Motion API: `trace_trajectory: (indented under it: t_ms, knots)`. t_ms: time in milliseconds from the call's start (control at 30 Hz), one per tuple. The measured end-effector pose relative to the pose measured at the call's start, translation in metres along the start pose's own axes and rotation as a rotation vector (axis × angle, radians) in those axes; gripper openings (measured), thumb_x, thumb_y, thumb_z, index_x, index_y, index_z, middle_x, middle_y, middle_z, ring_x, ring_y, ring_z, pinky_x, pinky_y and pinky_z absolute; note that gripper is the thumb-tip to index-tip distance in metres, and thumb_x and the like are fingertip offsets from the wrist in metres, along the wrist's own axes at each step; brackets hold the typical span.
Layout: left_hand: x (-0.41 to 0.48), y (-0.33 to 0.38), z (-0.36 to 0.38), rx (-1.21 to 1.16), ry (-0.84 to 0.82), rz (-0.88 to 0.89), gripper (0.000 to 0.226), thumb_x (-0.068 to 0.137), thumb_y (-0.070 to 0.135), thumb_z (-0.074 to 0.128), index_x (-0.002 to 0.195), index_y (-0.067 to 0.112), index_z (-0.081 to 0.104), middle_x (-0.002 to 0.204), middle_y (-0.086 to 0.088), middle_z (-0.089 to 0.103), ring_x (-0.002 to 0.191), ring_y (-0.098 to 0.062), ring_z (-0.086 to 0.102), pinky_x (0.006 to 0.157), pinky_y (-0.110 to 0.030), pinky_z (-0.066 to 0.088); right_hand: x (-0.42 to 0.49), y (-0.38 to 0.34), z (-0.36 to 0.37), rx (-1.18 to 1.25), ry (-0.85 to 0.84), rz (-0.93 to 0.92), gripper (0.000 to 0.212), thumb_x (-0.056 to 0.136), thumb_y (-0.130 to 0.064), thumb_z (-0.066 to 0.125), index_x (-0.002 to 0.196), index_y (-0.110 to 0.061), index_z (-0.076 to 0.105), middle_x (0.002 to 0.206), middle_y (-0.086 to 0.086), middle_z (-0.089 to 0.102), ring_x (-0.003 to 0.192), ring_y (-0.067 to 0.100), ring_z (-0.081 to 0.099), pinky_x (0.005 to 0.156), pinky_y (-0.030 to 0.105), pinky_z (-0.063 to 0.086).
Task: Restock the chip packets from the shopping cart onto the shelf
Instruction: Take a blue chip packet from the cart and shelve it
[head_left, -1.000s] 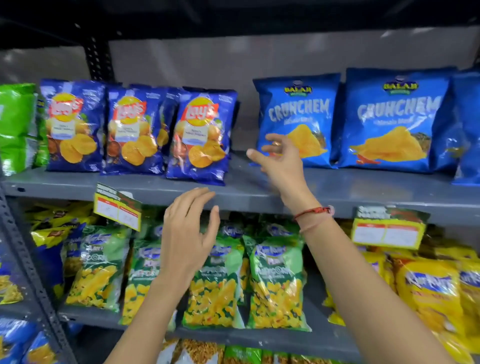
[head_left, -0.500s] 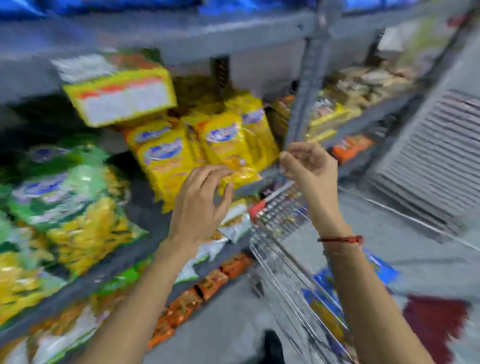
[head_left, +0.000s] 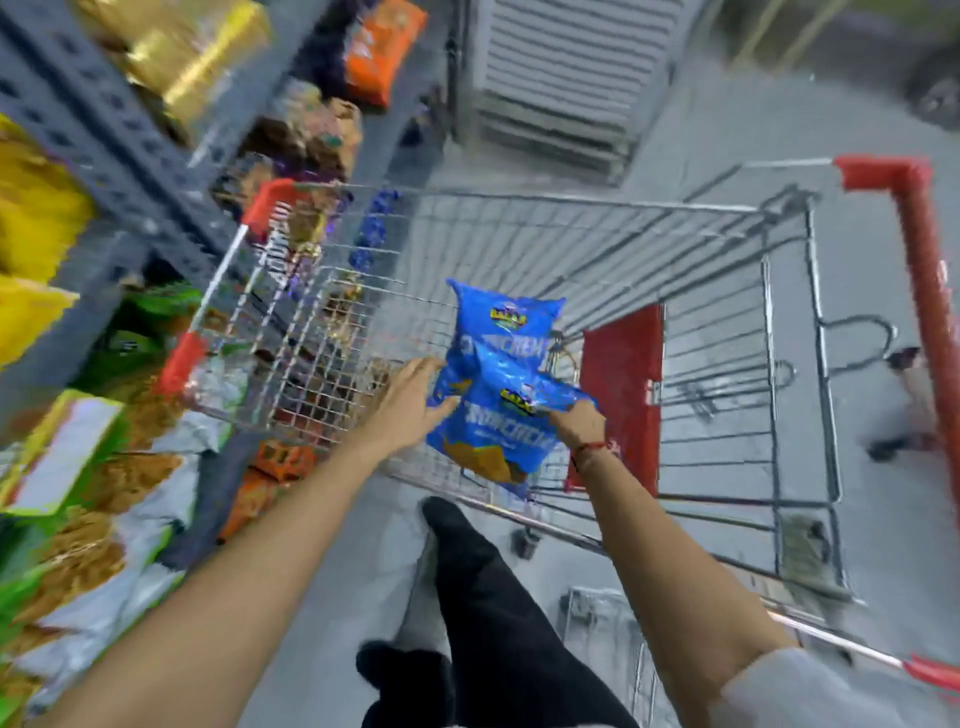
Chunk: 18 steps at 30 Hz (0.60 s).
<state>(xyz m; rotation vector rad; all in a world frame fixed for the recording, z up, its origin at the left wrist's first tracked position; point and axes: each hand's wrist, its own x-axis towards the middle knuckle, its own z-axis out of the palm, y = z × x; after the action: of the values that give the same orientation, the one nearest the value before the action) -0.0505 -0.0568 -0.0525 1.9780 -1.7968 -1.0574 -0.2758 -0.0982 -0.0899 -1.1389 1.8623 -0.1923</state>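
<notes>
I look down into a wire shopping cart (head_left: 727, 332) with red corners. Two blue Crunchem chip packets lie inside it: the nearer packet (head_left: 498, 436) overlaps the farther packet (head_left: 506, 325). My right hand (head_left: 579, 423) grips the nearer packet at its top right edge. My left hand (head_left: 410, 400) reaches in with fingers spread and touches the left edges of the packets; a firm hold cannot be made out. The shelf (head_left: 104, 145) stands to my left, full of yellow, green and orange snack packets.
The cart's red child-seat flap (head_left: 621, 384) is just right of the packets. A grey shelf upright (head_left: 124, 156) runs close along the cart's left side. My dark trouser leg (head_left: 498, 613) is below. A white louvred unit (head_left: 566, 67) stands behind the cart.
My view swung from the shelf down to the cart. Both hands dropped from shelf height into the cart, and the right hand took hold of a blue chip packet.
</notes>
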Motion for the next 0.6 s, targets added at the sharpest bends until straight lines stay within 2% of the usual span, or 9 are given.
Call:
trace_trajectory:
  t_ms: [67, 133, 167, 200, 233, 300, 367, 467, 600]
  knots:
    - [0.023, -0.006, 0.019, -0.032, -0.128, -0.054, 0.066, 0.084, 0.025, 0.066, 0.137, 0.001, 0.035, 0.143, -0.021, 0.039, 0.134, -0.032, 0.036, 0.109, -0.034, 0.025, 0.014, 0.023, 0.007, 0.071, -0.118, 0.122, 0.042, 0.086, -0.012, 0.067, 0.124, 0.005, 0.058, 0.124, 0.011, 0.061, 0.109, 0.018, 0.064, 0.092, 0.027, 0.048]
    - [0.044, -0.016, 0.036, -0.033, -0.239, -0.131, 0.080, 0.079, 0.029, 0.071, 0.141, 0.003, 0.028, 0.148, -0.019, 0.035, 0.135, -0.031, 0.034, 0.110, -0.036, 0.027, 0.024, 0.037, 0.015, 0.284, -0.202, 0.264, 0.033, 0.076, -0.004, 0.077, 0.099, 0.013, 0.061, 0.102, 0.003, 0.059, 0.058, -0.004, 0.064, 0.059, 0.009, 0.050]
    - [0.053, -0.023, 0.043, -0.037, -0.280, -0.164, 0.088, 0.075, 0.031, 0.075, 0.143, 0.004, 0.025, 0.149, -0.017, 0.034, 0.135, -0.030, 0.035, 0.110, -0.037, 0.029, 0.029, 0.040, 0.020, 0.351, -0.231, 0.287, 0.045, 0.064, -0.010, 0.087, 0.096, 0.006, 0.060, 0.097, 0.003, 0.059, 0.048, -0.006, 0.058, 0.052, 0.006, 0.048]
    - [0.061, -0.030, 0.050, -0.049, -0.315, -0.182, 0.095, 0.071, 0.031, 0.079, 0.143, 0.005, 0.024, 0.150, -0.016, 0.034, 0.134, -0.029, 0.037, 0.110, -0.038, 0.031, 0.034, 0.043, 0.026, 0.381, -0.265, 0.301, 0.058, 0.056, -0.016, 0.091, 0.101, 0.001, 0.058, 0.099, 0.007, 0.061, 0.058, -0.002, 0.059, 0.058, 0.006, 0.050]
    - [0.068, -0.038, 0.057, -0.052, -0.349, -0.188, 0.100, 0.066, 0.031, 0.082, 0.143, 0.005, 0.023, 0.150, -0.015, 0.034, 0.134, -0.029, 0.037, 0.110, -0.039, 0.031, 0.038, 0.046, 0.032, 0.389, -0.296, 0.295, 0.061, 0.064, -0.013, 0.087, 0.112, 0.000, 0.053, 0.110, 0.013, 0.061, 0.079, 0.005, 0.059, 0.070, 0.011, 0.054]
    - [0.080, -0.054, 0.070, -0.021, -0.412, -0.205, 0.108, 0.061, 0.032, 0.086, 0.144, 0.008, 0.022, 0.152, -0.012, 0.031, 0.137, -0.028, 0.033, 0.112, -0.042, 0.029, 0.047, 0.052, 0.045, 0.416, -0.254, 0.239, 0.063, 0.079, 0.010, 0.069, 0.134, 0.007, 0.039, 0.124, 0.014, 0.055, 0.100, 0.010, 0.057, 0.084, 0.018, 0.053]
    - [0.090, -0.067, 0.081, -0.040, -0.452, -0.250, 0.111, 0.058, 0.031, 0.087, 0.144, 0.010, 0.021, 0.153, -0.010, 0.029, 0.138, -0.029, 0.031, 0.113, -0.042, 0.027, 0.056, 0.060, 0.054, 0.410, -0.156, 0.214, 0.062, 0.075, 0.019, 0.067, 0.131, 0.008, 0.042, 0.112, 0.003, 0.055, 0.094, 0.013, 0.059, 0.091, 0.028, 0.050]
    - [0.104, -0.075, 0.096, -0.176, -0.498, -0.273, 0.106, 0.057, 0.018, 0.088, 0.141, 0.005, 0.025, 0.149, -0.012, 0.034, 0.135, -0.028, 0.035, 0.112, -0.032, 0.025, 0.068, 0.071, 0.066, 0.427, -0.117, 0.200, 0.043, 0.073, 0.016, 0.071, 0.105, -0.001, 0.048, 0.090, 0.001, 0.056, 0.080, 0.021, 0.053, 0.093, 0.040, 0.044]
    - [0.119, -0.080, 0.110, -0.025, -0.564, -0.271, 0.110, 0.055, 0.034, 0.088, 0.141, 0.005, 0.026, 0.146, -0.014, 0.040, 0.132, -0.032, 0.040, 0.107, -0.045, 0.037, 0.070, 0.073, 0.069, 0.437, -0.079, 0.172, 0.062, 0.068, 0.007, 0.080, 0.123, 0.004, 0.052, 0.122, 0.017, 0.061, 0.106, 0.025, 0.057, 0.090, 0.030, 0.050]
